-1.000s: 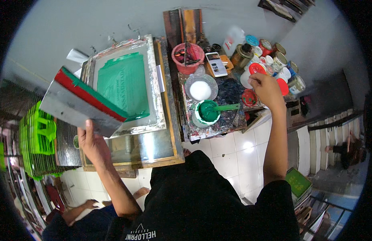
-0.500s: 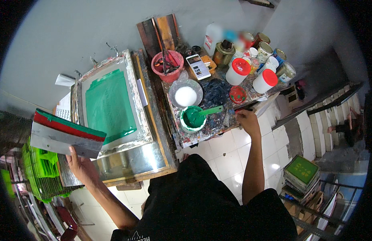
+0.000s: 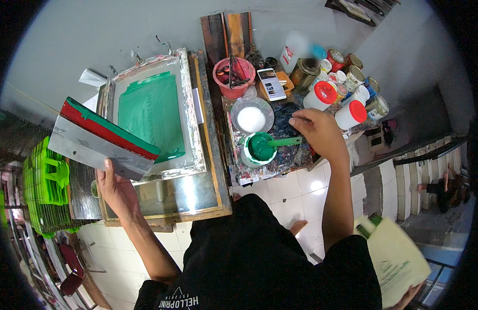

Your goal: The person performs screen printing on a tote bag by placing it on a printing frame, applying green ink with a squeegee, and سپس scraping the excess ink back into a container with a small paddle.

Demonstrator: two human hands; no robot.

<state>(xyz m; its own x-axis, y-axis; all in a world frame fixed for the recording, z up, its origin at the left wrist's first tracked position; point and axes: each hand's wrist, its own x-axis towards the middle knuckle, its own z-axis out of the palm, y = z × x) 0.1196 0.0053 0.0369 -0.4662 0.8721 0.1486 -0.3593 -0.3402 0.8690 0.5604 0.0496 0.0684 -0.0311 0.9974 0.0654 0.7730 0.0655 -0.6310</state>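
Note:
In my left hand is a wide squeegee, its pale grey holder gripped at the lower edge and its red blade coated along the top with green ink. It hangs above the left front of a screen printing frame whose mesh carries a green ink area. My right hand hovers over the worktable, fingers curled together; whatever they hold, if anything, is hidden. Just left of it, a green spatula leans in a white tub of green ink. Dark cloth lies near its fingertips.
A grey bowl of white paste, a pink bucket of tools and a phone crowd the table. Red-lidded jars and several cans stand right. Another person's hand holds a pale bag. Green items fill a rack left.
My right hand has risen from the table's front edge to above the ink tub's right side. The squeegee has shifted slightly right and tilted more. A pale bag has appeared at lower right.

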